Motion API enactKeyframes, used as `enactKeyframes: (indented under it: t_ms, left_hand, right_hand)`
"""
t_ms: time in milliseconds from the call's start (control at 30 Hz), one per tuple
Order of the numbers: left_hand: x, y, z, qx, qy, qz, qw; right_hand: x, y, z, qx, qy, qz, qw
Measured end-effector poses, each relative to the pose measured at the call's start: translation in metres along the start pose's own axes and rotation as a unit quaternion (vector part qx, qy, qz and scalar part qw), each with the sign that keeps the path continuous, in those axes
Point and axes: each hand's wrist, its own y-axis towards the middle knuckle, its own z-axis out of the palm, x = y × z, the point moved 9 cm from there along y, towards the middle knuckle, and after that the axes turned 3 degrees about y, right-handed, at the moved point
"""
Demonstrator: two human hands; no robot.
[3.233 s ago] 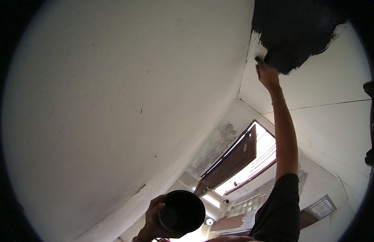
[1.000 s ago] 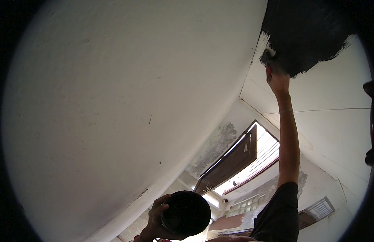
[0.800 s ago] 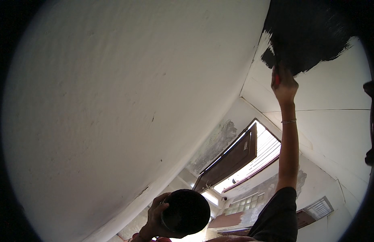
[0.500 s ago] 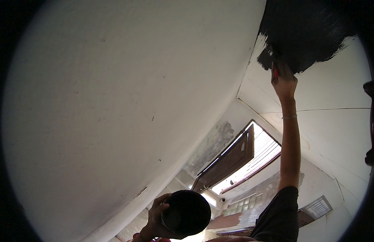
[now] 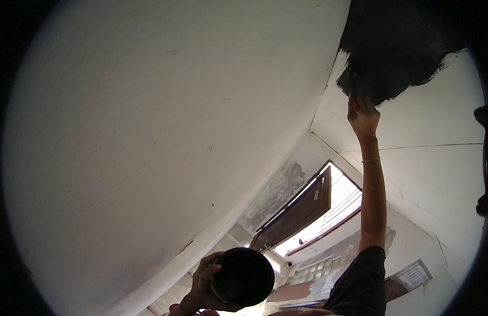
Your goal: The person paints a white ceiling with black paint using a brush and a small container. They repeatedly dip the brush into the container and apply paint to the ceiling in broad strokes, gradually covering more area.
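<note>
Head view: black paint patch (image 5: 396,47), ragged-edged, under right hand's (image 5: 363,113) brush (image 5: 350,84).

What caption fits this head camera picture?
Right hand brushes black paint on a white ceiling; left hand holds a dark pot.

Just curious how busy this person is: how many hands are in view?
2. The right hand is raised to the black patch overhead, gripping a brush. The left hand is low, holding a dark round pot. No other hands show.
</note>
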Motion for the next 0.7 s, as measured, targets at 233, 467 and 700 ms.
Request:
enactKeyframes:
  t_ms: [233, 467, 700]
  left_hand:
    - [-0.009, 0.004, -0.001, 0.010, 0.016, 0.019, 1.000]
    - [0.001, -0.003, 0.005, 0.018, -0.023, -0.032, 0.999]
    - [-0.005, -0.007, 0.008, 0.030, -0.011, 0.002, 0.999]
  right_hand:
    - [-0.021, 0.037, 0.022, 0.088, -0.002, 0.032, 0.996]
    - [0.011, 0.022, -0.008, -0.017, 0.040, -0.028, 0.999]
    - [-0.007, 0.038, -0.016, -0.039, 0.004, 0.006, 0.999]
